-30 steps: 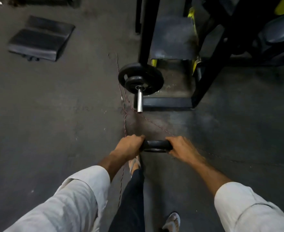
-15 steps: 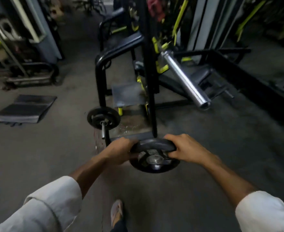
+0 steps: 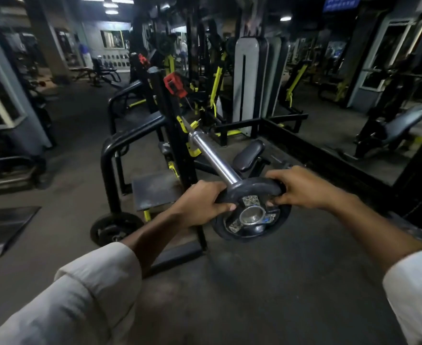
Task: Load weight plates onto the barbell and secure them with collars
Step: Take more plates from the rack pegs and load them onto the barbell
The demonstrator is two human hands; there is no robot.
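Black plate (image 3: 252,217) on chrome barbell sleeve (image 3: 213,159) tip.

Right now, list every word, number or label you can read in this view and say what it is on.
Nothing here reads clearly.
Blue sign at the top right: white lettering, too blurred.
Weight plate held in both hands: worn patches around the hub, no legible figures.
Red collar on the rack: no readable marking.

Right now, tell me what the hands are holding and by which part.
Both hold one round black iron weight plate by its rim: left hand on the left edge, right hand on the upper right edge.
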